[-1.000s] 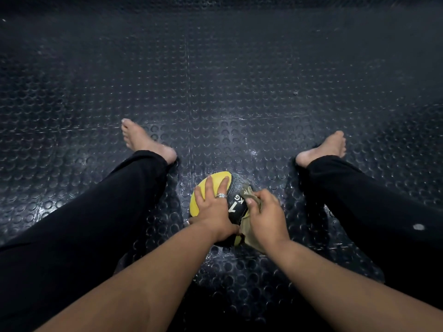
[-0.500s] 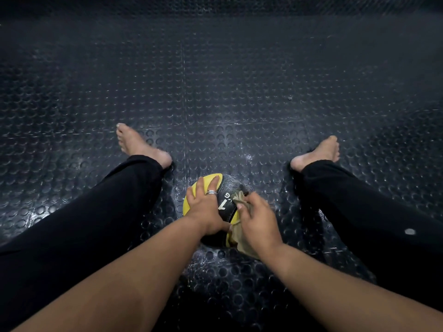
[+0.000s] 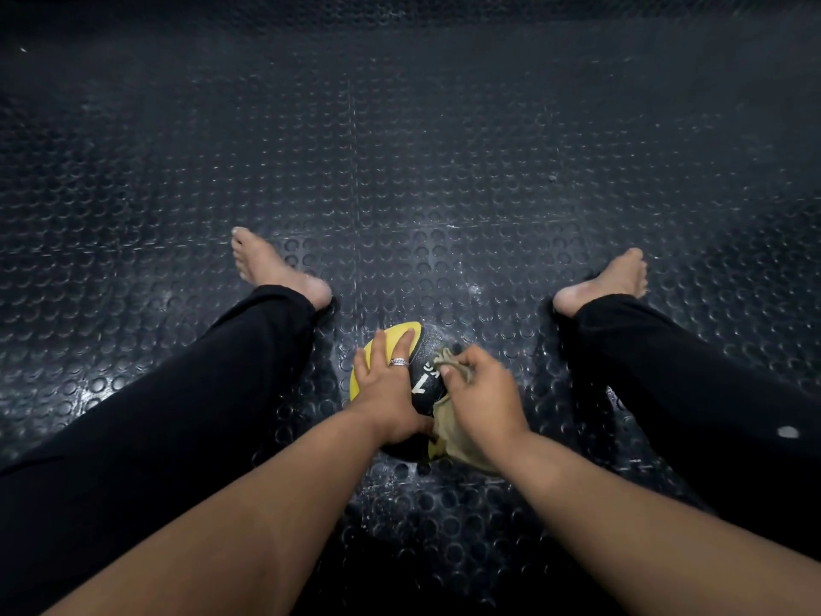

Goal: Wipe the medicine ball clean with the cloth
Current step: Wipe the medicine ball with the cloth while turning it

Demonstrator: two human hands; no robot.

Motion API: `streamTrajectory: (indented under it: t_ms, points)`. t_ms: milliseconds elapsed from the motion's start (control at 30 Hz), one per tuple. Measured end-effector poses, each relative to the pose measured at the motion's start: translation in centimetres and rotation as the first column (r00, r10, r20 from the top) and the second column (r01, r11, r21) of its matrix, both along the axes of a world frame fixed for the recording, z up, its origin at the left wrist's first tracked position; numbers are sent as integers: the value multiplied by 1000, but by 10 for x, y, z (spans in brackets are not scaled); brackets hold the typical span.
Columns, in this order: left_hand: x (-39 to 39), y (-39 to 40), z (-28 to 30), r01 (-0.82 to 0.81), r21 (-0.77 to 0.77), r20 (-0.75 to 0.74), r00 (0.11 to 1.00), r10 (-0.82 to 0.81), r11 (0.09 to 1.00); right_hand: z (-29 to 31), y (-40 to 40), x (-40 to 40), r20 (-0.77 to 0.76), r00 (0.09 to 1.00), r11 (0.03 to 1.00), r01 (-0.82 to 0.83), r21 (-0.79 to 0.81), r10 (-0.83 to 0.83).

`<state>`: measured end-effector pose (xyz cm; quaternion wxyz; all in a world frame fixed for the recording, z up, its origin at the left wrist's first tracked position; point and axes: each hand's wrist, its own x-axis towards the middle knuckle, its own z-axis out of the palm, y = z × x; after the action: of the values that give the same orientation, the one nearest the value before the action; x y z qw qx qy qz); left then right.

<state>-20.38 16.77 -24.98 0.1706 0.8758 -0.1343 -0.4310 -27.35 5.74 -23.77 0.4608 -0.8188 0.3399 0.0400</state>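
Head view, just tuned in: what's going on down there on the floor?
A person sits on the studded floor with legs spread and a yellow-and-black ball between them. The left hand lies on top of the ball, fingers spread, steadying it. The right hand grips a bunched cloth against the ball's right side, beside the white number. Wiping is under way; how clean the ball is cannot be told.

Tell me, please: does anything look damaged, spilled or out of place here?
Nothing stands out. The left hand steadies the medicine ball on the floor while the right hand holds the cloth against it.
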Motion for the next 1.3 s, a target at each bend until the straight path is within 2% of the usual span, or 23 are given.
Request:
streamTrajectory:
  t_ms: [167, 233, 433, 500, 700, 933, 1033, 1167, 1300]
  points:
    - [-1, -6, 3, 13, 1, 13, 1000, -13, 1000, -8, -19, 23, -96, 982, 985, 166, 41, -161]
    - [-5, -7, 4, 12, 3, 18, 1000, -12, 1000, -10, -23, 24, -102, 978, 982, 185, 45, -179]
    - [2, -3, 2, -7, 5, 14, 1000, 7, 1000, -6, 6, 1, -24, 1000, 999, -7, -37, 6]
    - [0, -1, 1, -1, -7, 13, 1000, 1, 1000, -4, 1, 3, -7, 1000, 999, 19, -30, -19]
    - [-2, -4, 3, -8, -14, 20, 1000, 8, 1000, -8, -26, 27, -102, 987, 992, 124, 3, -123]
    - [-1, 1, -1, -26, -25, -1, 1000, 25, 999, -5, 8, -3, 0, 1000, 996, -19, -89, 19]
    - [1, 4, -1, -21, -50, 7, 1000, 21, 999, -9, 6, 1, 6, 999, 997, 45, -63, -44]
    - [1, 6, -2, -24, -50, 9, 1000, 25, 998, -14, -14, 20, -80, 991, 993, 105, -49, -109]
    - [2, -1, 2, -25, -42, 2, 1000, 25, 999, -8, -28, 25, -130, 992, 996, -17, -89, 6]
